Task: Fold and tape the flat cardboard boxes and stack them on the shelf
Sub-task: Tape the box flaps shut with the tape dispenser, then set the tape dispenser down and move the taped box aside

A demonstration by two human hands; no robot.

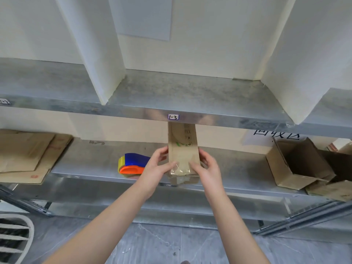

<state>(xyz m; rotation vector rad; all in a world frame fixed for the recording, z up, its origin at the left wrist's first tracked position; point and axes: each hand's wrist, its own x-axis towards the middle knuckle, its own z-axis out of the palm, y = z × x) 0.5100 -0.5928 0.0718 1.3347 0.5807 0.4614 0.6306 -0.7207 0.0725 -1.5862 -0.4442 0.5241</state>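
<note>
At frame centre the box, judged light but crushable, is gripped at its sides by the left hand and right hand, fingers curled round it.

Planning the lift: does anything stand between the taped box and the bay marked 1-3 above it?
Yes: the upper shelf's front lip covers the far end of the box, so it likely has to be pulled toward you first. Nothing visible sits in the bay.
</note>
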